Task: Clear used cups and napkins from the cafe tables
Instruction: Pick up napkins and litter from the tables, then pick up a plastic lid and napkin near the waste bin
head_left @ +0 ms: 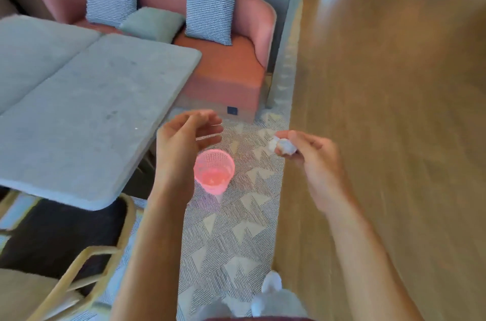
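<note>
Head view: right hand [313, 160] pinches a crumpled white paper napkin [282, 146] mid-frame, left hand's [184, 142] grip looks released. Disposal step, I'd guess; next, drop it into the pink mesh wastebasket [214, 172] below.

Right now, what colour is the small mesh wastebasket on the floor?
Pink; the small mesh wastebasket shows in the head view.

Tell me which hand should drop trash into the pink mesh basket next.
Right. The right hand already pinches the crumpled napkin, just right of the pink mesh basket on the carpet. The left hand holds nothing, fingers loosely curled.
</note>
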